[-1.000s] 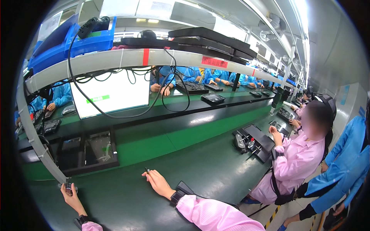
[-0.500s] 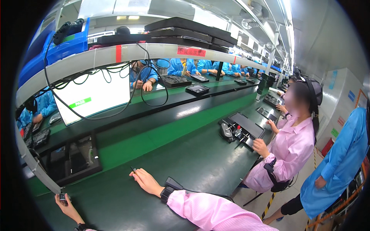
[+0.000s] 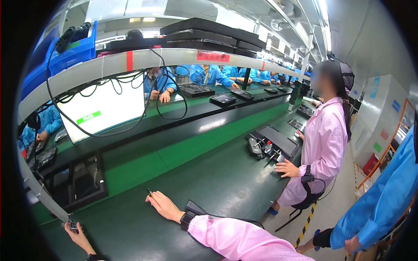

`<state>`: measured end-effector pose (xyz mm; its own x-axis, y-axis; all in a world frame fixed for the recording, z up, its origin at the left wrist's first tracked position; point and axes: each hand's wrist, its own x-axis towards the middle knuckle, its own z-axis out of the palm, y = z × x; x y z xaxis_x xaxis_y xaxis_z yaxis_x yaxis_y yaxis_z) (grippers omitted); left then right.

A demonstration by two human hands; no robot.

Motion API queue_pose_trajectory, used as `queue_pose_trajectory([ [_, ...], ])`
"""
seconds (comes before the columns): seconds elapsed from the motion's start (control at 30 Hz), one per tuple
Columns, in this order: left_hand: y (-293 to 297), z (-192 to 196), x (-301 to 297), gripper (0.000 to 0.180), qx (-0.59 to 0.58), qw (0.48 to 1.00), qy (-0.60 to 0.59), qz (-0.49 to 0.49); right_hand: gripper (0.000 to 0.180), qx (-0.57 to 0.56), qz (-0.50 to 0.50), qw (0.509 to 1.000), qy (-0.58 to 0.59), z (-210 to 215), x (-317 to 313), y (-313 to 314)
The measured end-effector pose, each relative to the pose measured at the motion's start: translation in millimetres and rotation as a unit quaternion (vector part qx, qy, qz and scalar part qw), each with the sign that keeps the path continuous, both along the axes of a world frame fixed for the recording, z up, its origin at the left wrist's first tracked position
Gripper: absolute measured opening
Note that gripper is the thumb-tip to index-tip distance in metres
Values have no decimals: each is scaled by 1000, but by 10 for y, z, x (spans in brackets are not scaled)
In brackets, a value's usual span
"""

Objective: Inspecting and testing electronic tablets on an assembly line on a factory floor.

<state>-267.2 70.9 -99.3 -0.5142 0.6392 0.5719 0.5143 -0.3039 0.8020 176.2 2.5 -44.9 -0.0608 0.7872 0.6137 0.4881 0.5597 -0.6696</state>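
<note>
Lowering a hand since half a second ago, a co-worker in pink is now sitting or standing straighter beside the bench, while a person in blue is shifting toward the right edge and the wearer's own hands are keeping almost the same pose. The right hand is pinching a slim dark tool between thumb and fingertips, its end poking out just beyond them. Well to the left, the left hand is curling its fingers around a small dark object, right by the foot of a pale post; seen this near the rim, the piece is possibly touching that post. Behind the right fingers, a black wristband is circling the wrist above a pink sleeve. Beyond the left fingers, a black compartmented tray is lying on the bench, with a bright screen standing farther off. Away to the right of the right fingers, a black fixture is resting near the co-worker's flattened hand. Farthest out, ahead of both hands, workers in blue are sitting across the line.
</note>
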Motion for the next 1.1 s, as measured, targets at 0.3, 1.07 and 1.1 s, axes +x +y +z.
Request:
queue_pose_trajectory([
  [0.3,-514,1241,522,40,67,983,104,132,28,-3,-44,999,-15,-31,-69,2],
  [1.07,-1440,547,-242,20,-214,944,122,-218,29,7,-40,999,-13,-81,-131,95],
  [1.1,-1327,508,-221,21,-216,942,119,-227,26,28,-27,999,23,-112,-109,91],
])
